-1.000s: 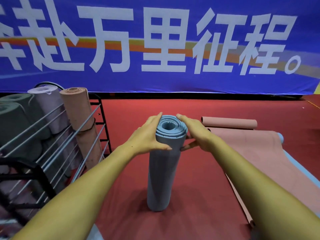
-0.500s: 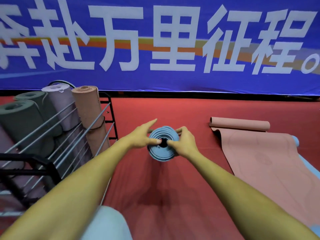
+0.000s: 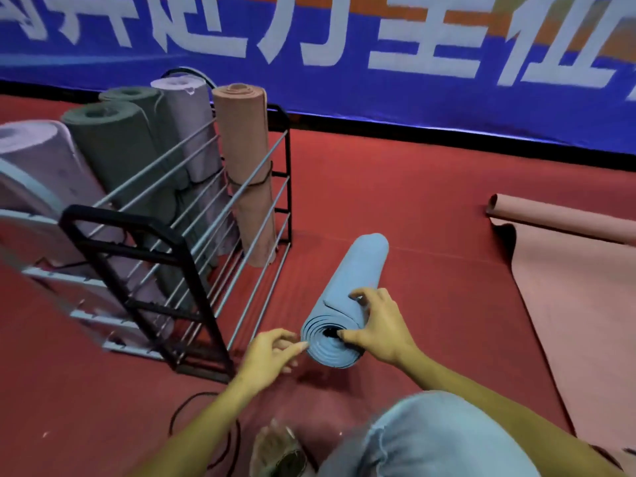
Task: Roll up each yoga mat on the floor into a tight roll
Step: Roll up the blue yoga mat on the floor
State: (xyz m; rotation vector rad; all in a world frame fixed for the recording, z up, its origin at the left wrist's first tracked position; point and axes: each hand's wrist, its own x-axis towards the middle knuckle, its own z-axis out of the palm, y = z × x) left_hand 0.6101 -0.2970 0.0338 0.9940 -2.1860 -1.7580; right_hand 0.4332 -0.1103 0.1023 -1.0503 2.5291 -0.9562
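Observation:
A rolled light-blue yoga mat lies on the red floor, its spiral end facing me. My right hand grips the roll near that end, fingers curled over the top and thumb at the centre hole. My left hand touches the left rim of the spiral end with its fingertips, fingers loosely bent. A pink yoga mat lies mostly unrolled at the right, its far end curled into a small roll.
A black metal rack at the left holds several upright rolled mats in green, lilac and pink. A black cord lies on the floor near my left arm. My knee in light jeans fills the bottom. A blue banner covers the back wall.
The blue roll stood upright between both hands; now it lies on its side on the floor. My view has swung left and down towards the rack.

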